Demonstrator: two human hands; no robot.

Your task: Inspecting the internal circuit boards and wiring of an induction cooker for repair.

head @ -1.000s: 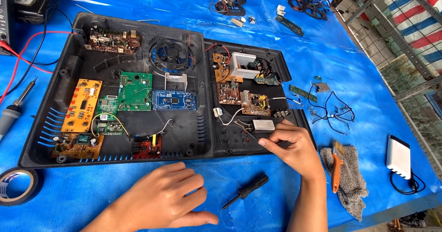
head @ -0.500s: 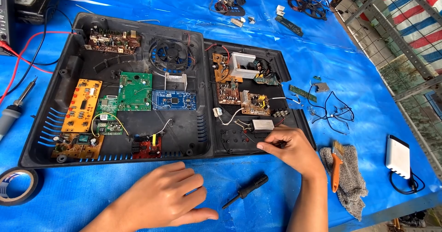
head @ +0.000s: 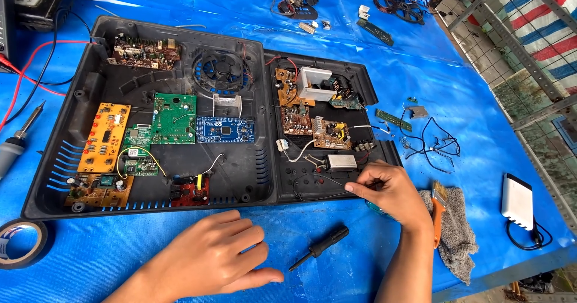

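Note:
A black plastic case (head: 72, 107) lies open on the blue tarp, with several circuit boards in it. My right hand (head: 384, 189) rests at the case's near right corner and pinches a thin black wire (head: 324, 178) between thumb and forefinger, just below a small silver module (head: 341, 161). My left hand (head: 210, 255) lies flat on the tarp in front of the case, palm down, fingers slightly apart, holding nothing. A black screwdriver (head: 318, 247) lies on the tarp between my two hands.
Left of the case are a soldering iron (head: 13, 146), red and black leads (head: 36, 68) and a tape roll (head: 21, 243). To the right lie a grey cloth (head: 460, 231) with an orange-handled brush (head: 437, 210), a white adapter (head: 517, 201), loose wires and small parts.
My right hand has slid a little toward me and to the right along the case's near right corner, still pinching the wire. My left hand has stayed put.

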